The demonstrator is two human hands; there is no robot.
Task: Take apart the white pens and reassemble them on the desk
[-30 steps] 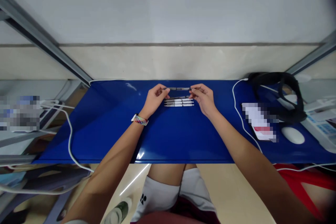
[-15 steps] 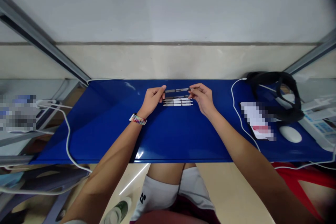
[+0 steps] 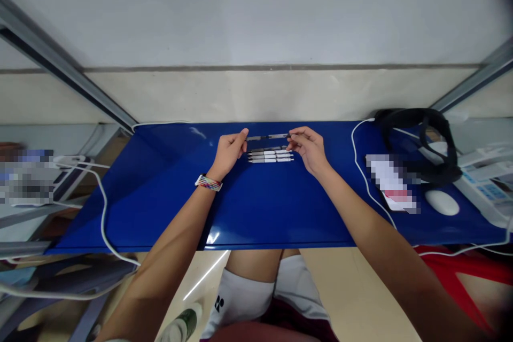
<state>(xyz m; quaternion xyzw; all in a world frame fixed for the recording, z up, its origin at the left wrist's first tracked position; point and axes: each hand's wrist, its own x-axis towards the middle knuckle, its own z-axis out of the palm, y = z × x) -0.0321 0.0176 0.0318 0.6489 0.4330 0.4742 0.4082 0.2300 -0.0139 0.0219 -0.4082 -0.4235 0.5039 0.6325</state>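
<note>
Through the head camera, I have my left hand (image 3: 231, 150) pinching the nine-o'clock end of the pen (image 3: 265, 138), my right hand (image 3: 308, 147) the three-o'clock end; its axis spans between, with the pen row (image 3: 271, 156) at six.

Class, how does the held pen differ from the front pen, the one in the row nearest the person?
The held pen is in the right hand; the front pen rests on the table, untouched. The held pen looks greyer; the front pen has brighter white sections. Both are slim and run roughly side to side.
</note>
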